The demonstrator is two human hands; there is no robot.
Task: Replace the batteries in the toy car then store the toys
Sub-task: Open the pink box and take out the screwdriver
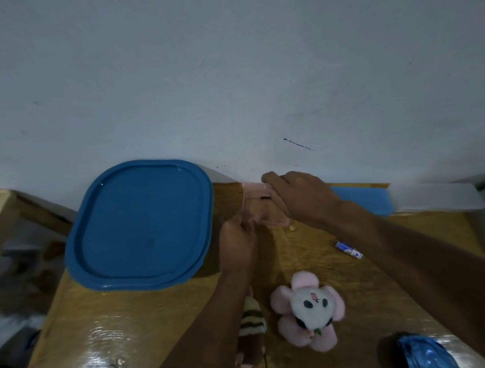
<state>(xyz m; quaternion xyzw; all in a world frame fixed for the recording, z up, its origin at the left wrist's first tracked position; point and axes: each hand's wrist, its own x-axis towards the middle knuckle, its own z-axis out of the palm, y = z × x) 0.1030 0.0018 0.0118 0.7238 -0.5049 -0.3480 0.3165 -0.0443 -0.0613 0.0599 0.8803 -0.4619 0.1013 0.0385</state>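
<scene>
Both your hands are up at the far edge of the wooden table, working on the pale pink toy car. Your right hand wraps over it from three o'clock, fingers curled tight around the body. Your left hand comes in from six o'clock, fingertips pinched together at the car's near-left corner. What they're pinching, I can't tell. A battery lies loose on the table at four o'clock from the car, well apart from it. Old or new, I can't say. So I'd judge you're mid-swap, nothing closed up yet.

Storing hasn't begun: the pink flower plush and the striped plush lie at six o'clock, near your forearms. The blue lid sits at nine o'clock, just beside the car.
</scene>
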